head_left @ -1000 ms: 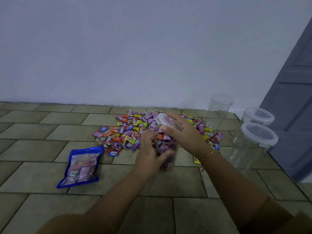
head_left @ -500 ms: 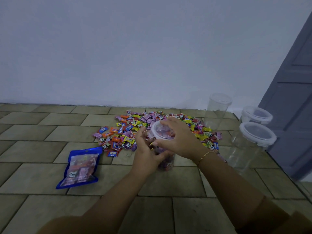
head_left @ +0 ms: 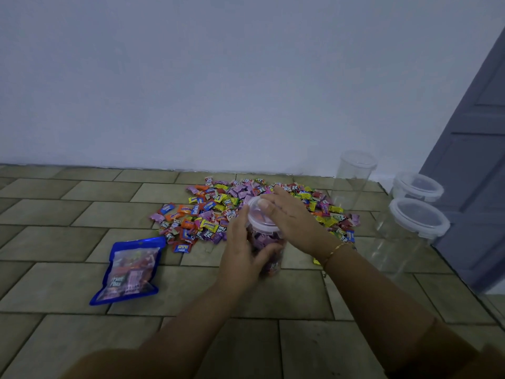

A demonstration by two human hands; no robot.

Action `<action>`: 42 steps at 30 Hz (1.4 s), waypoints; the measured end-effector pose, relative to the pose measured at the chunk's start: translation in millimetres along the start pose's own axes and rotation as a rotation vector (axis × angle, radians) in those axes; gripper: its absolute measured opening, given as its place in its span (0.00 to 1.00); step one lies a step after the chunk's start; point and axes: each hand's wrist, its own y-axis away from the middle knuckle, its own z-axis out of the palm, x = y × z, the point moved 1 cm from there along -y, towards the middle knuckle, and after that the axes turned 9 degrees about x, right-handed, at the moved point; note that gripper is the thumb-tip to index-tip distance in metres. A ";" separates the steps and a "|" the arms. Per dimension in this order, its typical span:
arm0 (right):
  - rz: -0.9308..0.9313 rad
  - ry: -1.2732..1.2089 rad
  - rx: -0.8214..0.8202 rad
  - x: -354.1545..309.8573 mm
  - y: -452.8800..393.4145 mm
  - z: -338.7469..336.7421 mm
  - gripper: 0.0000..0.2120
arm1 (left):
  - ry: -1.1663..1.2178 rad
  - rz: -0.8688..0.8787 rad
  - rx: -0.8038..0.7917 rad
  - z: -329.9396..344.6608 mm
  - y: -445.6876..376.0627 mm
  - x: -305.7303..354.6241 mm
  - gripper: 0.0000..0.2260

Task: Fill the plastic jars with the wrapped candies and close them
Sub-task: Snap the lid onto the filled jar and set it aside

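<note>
filled jar [head_left: 269,248] stands upright on the floor tiles [head_left: 68,283], dead centre, just in front of the candy pile [head_left: 218,212]. packed with candy up to about the rim. lid [head_left: 259,218] sits on its mouth, looks slightly tilted toward the camera, can't tell if it's seated all round.

left hand [head_left: 241,254] wraps the jar body, fingers and thumb curled round it, bracing. right hand [head_left: 289,216] lies over the lid from the far right side, fingers mostly straight and pressed flat on top, thumb on the near edge.

step in hand, my read: closing this jar. to do it well:
- keep the left grip low and firm so the jar doesn't slide on the tile
- level the lid first, then push straight down with the palm, not one edge
- check no wrapper is caught under the rim; jar looks full enough for that to be a risk
- run the thumb round the edge to confirm it's seated

further out: three more clear jars on the right by the door [head_left: 475,160]. tall jar [head_left: 352,181] near the wall [head_left: 218,77] looks empty and open; two lidded jars [head_left: 418,220] nearer the door, seemingly empty. blue candy bag [head_left: 129,269] lies flat to the left, well apart from the jar. most of the candy is not yet jarred.
</note>
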 end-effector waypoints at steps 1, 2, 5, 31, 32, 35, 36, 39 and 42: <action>0.002 -0.029 0.003 -2.2 0.8 -2.5 0.26 | -0.003 -0.001 0.009 1.5 2.0 0.1 0.41; 0.015 -0.048 0.001 -3.0 1.8 -4.6 0.24 | -0.004 -0.006 0.015 2.8 3.5 -0.2 0.41; 0.047 -0.060 -0.002 1.1 3.1 -5.0 0.23 | 0.012 -0.031 0.030 5.6 7.1 0.5 0.40; 0.115 -0.294 0.265 7.3 20.3 12.1 0.44 | 0.020 -0.048 0.029 1.0 9.5 4.6 0.33; 0.117 -0.305 0.259 7.2 19.4 12.1 0.44 | 0.025 -0.048 0.031 0.3 9.2 5.6 0.33; 0.060 -0.148 0.186 7.6 14.0 5.9 0.45 | 0.042 -0.067 0.011 -2.5 6.6 6.4 0.37; 0.050 -0.085 0.123 7.0 10.8 1.0 0.46 | 0.047 -0.084 -0.008 -4.0 5.4 5.9 0.37; 0.064 0.042 -0.093 6.4 -1.7 -16.6 0.51 | 0.134 -0.121 -0.099 -9.3 0.7 2.1 0.37; 0.074 0.199 -0.243 8.1 -14.3 -25.5 0.52 | 0.214 -0.184 -0.197 -18.3 -3.8 3.2 0.37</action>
